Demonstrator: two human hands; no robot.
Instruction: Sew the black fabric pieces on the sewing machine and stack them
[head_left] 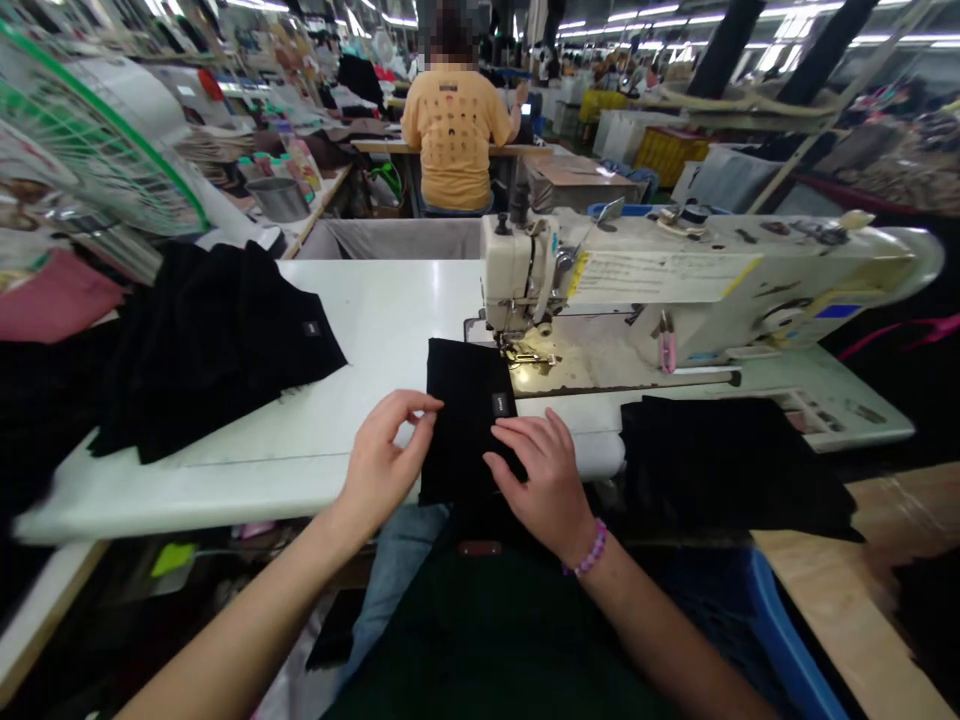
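Black cloth piece (463, 385): lying on the white table (390, 320), just in front of the sewing machine (652, 260) and between both hands. At the near end, blending into the dark clothing (487, 620), so hard to trace there; at the far right corner, reaching the needle area, where contact is too dark to make out. Under the right fingers, partly disappearing from view. On the small label (500, 404) near the right edge, showing pale lettering too small to read. Running lengthwise away from the body, pointing its far short edge past the left side of the machine head.

With the left hand (386, 455), bringing thumb and forefinger nearly together at the left edge; cannot tell whether pinching any fabric. With the right hand (544, 475), spreading the fingers loosely and bending them a little, touching the cloth with fingertips just below the label. Around the right wrist, wearing a purple bead bracelet (598, 548).

Lying to the left: a heap of black fabric (202, 350). To the right: a black fabric stack (720, 460). Beyond the table, sitting facing away: a person in a yellow shirt (454, 130).
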